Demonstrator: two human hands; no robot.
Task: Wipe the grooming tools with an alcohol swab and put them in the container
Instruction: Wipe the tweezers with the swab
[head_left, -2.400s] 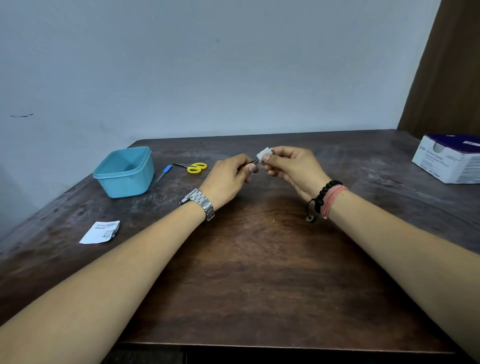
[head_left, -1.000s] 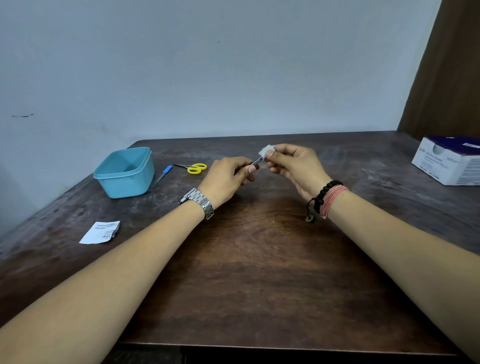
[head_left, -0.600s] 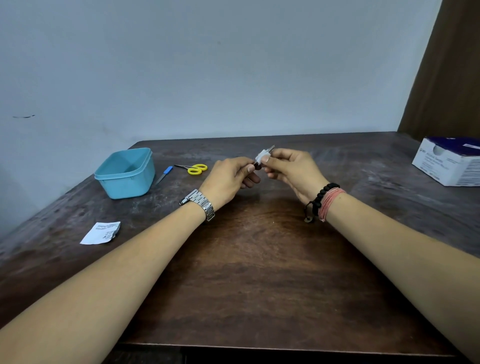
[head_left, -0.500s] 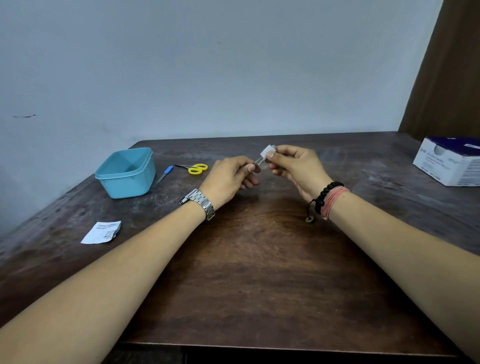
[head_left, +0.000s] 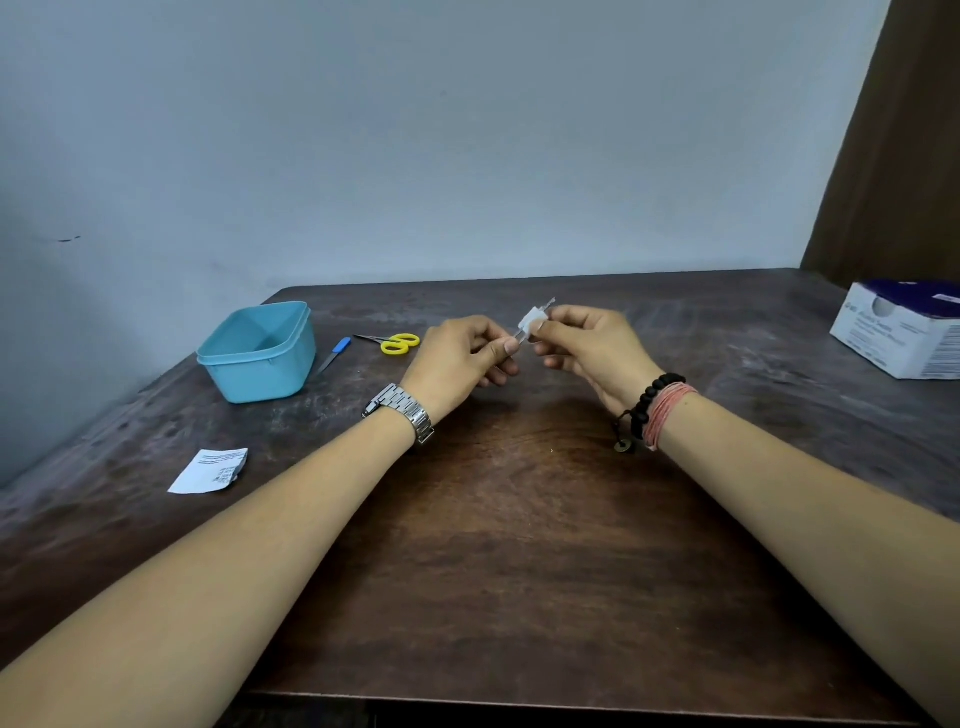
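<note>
My left hand (head_left: 462, 358) pinches one end of a thin metal grooming tool (head_left: 549, 302), probably tweezers, held above the middle of the table. My right hand (head_left: 592, 348) pinches a white alcohol swab (head_left: 531, 322) folded around the tool's shaft, and the tool's tip pokes out beyond the swab. A light blue container (head_left: 258, 351) stands open at the back left. Yellow-handled scissors (head_left: 393, 343) and a blue-handled tool (head_left: 333, 353) lie on the table just right of the container.
A torn white swab wrapper (head_left: 210, 471) lies on the dark wooden table (head_left: 519, 545) at the left. A white and blue box (head_left: 904, 332) sits at the right edge. A wall stands behind the table.
My right hand has slid the swab back and forth along the tool; now the swab sits lower on the shaft and the metal tip shows past it. My left hand holds steady.
</note>
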